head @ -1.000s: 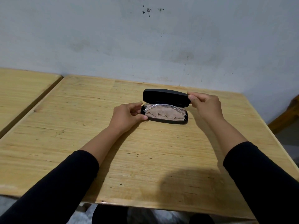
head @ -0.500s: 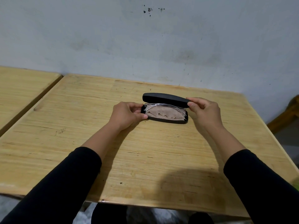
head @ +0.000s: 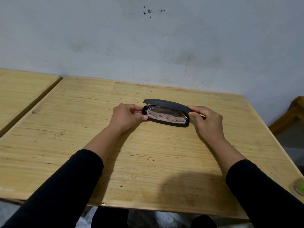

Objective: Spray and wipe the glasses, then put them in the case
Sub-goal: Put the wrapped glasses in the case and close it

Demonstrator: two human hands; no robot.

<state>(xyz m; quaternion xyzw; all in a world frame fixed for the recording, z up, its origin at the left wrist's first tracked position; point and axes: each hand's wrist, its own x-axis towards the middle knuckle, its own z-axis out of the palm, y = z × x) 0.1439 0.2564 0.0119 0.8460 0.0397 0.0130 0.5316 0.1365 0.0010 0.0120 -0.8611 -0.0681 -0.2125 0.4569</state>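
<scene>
A black glasses case (head: pixel 167 123) lies on the wooden table (head: pixel 148 153), a little beyond its middle. Its lid (head: pixel 166 104) hangs partly lowered over the tray. Inside lie clear-framed glasses (head: pixel 150 109), mostly covered by a beige cloth (head: pixel 166 117). My left hand (head: pixel 127 116) grips the case's left end, thumb on the front rim. My right hand (head: pixel 206 120) pinches the right end of the lid between thumb and fingers.
A second wooden table (head: pixel 21 89) stands at the left across a narrow gap. A grey wall (head: pixel 148 46) rises right behind the table. At the right are a wooden frame (head: pixel 289 116) and, low down, a green-and-white object (head: pixel 298 189).
The lid has swung down from nearly upright to partly lowered over the case, guided by my right hand. My left hand has stayed on the case's left end.
</scene>
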